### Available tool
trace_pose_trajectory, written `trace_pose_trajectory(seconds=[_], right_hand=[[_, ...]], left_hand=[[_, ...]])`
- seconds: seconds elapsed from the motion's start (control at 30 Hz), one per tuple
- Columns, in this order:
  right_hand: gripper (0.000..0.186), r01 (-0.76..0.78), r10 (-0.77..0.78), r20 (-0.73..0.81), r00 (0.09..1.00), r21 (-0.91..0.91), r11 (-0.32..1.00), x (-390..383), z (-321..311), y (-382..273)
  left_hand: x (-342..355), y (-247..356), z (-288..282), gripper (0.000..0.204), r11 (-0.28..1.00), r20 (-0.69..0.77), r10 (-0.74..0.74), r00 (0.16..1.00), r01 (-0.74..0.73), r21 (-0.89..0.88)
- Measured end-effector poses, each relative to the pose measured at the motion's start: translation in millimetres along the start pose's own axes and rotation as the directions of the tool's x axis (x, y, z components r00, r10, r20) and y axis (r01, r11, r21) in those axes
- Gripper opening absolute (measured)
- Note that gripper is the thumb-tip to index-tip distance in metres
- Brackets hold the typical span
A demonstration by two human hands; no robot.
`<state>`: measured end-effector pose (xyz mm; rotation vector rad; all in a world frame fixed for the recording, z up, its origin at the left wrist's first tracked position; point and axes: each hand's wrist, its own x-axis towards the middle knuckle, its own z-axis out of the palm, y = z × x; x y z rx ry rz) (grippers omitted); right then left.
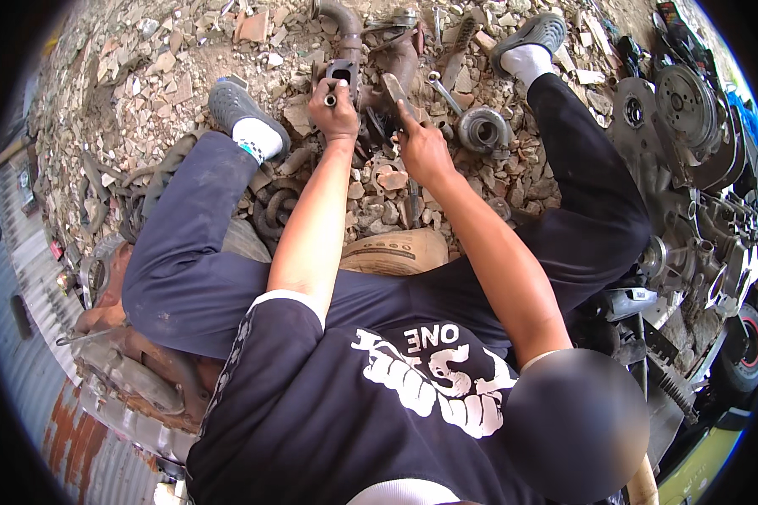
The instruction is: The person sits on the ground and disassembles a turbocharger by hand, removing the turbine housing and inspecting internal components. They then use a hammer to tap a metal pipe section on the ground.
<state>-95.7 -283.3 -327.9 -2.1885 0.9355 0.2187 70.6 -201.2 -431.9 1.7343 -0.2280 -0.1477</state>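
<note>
Between my feet, a rusty curved metal pipe ends in a squarish flange with a dark opening. My left hand is closed right beside that flange, gripping a metal tube whose round hollow end shows; the rest of it is hidden. My right hand is closed on a flat metal bar, index finger stretched along it. The bar's tip lies over or beside another rusty curved pipe; contact cannot be made out. Just right of this hand lie a wrench and a snail-shaped turbocharger housing.
Broken stone and tile rubble covers the ground. A brown sack lies under my legs. Metal engine parts are piled along the right, with a pulley wheel. At the left are a rusty casting and corrugated sheet metal.
</note>
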Motion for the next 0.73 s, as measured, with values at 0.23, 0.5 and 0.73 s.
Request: trace_pose_trajectory(seconds=[0.23,0.5,0.73], right_hand=[[0.076,0.046,-0.045,0.024,0.999,-0.054,0.997,-62.4,-10.1,-7.7],[0.067,0.101,-0.095,0.085,0.992,-0.064,0.993,34.9,3.5,-4.0],[0.066,0.011,-0.009,0.121,0.993,-0.015,1.0,-61.4,-30.4,-8.8]], left_hand=[[4.4,-9.5,-1.4,0.027,0.983,-0.09,0.165,0.982,-0.156,0.101],[3.5,-1.4,2.5,0.023,0.991,-0.03,0.135,0.99,-0.135,0.019],[2.3,-12.5,-5.3,0.021,0.997,0.012,-0.074,0.997,0.074,0.017]])
